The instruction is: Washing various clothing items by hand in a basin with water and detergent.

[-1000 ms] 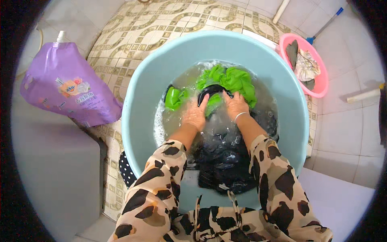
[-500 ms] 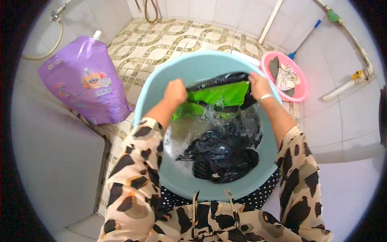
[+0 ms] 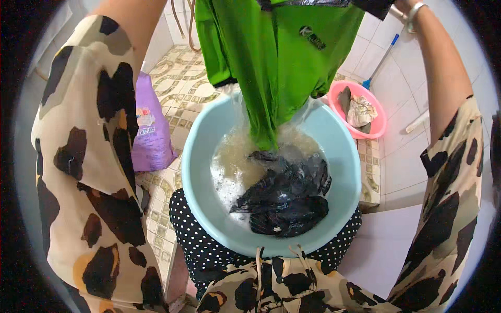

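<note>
The right hand (image 3: 404, 6) is cut off by the upper edge; its visible part lies against the black trim of a green garment (image 3: 313, 65), and how its fingers are set cannot be told. The left hand is out of view beyond the same edge, so its fingers cannot be judged either; only the left forearm (image 3: 134, 21) shows. The garment hangs raised over the far side of the blue basin (image 3: 342, 172), a small dark print on its front, its narrow lower end reaching down to the water (image 3: 229, 161). Thin streams run off both sides. Dark wet clothes (image 3: 287, 193) lie bunched in the basin, toward its near edge, with white foam (image 3: 229, 192) at their left.

Polka-dot fabric (image 3: 201, 248) shows around the basin's near rim. Beyond its far right rim stands a pink basin (image 3: 380, 119) holding grey and whitish cloths (image 3: 361, 110), beside a blue brush (image 3: 367, 82). On the tiled floor (image 3: 177, 78) left of the basin, a purple pouch (image 3: 151, 128) stands partly behind the patterned left sleeve (image 3: 99, 172).
</note>
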`<state>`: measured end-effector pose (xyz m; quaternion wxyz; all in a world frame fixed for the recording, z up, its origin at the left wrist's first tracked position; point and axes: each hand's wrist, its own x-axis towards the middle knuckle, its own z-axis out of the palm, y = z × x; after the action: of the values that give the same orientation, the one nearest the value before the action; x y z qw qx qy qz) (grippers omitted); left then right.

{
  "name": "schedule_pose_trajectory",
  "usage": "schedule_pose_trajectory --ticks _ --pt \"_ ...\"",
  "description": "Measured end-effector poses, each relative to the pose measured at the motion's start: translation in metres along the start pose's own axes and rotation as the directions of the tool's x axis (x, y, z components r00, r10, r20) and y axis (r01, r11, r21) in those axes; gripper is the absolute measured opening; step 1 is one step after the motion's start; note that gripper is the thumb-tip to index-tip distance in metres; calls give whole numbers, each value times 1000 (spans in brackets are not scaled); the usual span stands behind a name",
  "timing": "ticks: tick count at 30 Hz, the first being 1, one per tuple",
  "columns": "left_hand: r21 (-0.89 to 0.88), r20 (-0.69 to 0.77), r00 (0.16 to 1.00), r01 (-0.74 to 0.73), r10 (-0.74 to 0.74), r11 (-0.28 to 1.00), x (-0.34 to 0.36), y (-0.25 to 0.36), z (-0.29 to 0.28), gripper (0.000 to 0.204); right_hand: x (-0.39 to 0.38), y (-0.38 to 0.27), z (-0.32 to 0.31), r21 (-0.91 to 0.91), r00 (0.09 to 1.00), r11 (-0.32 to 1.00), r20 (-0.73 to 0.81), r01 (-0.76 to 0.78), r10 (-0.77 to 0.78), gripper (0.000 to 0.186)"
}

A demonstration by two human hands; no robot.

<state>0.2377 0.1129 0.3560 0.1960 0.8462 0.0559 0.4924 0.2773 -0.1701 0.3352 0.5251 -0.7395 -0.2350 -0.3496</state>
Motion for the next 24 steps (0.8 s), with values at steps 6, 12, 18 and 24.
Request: schedule_pose_trajectory --ticks 6,12,18,24 --pt "-322 282 952 211 -119 923 -73 -20 57 23 -27 84 -33 -415 960 907 276 65 57 30" --pt "61 699 694 180 -171 982 -296 -132 152 18 -266 242 45 -617 729 785 512 -54 453 24" --pt "93 880 452 141 -147 986 -422 -143 191 44 -400 257 117 -582 717 813 553 -31 424 28" --pt "96 960 278 -197 -39 976 -488 -133 215 67 -433 253 138 -698 502 716 629 26 594 39"
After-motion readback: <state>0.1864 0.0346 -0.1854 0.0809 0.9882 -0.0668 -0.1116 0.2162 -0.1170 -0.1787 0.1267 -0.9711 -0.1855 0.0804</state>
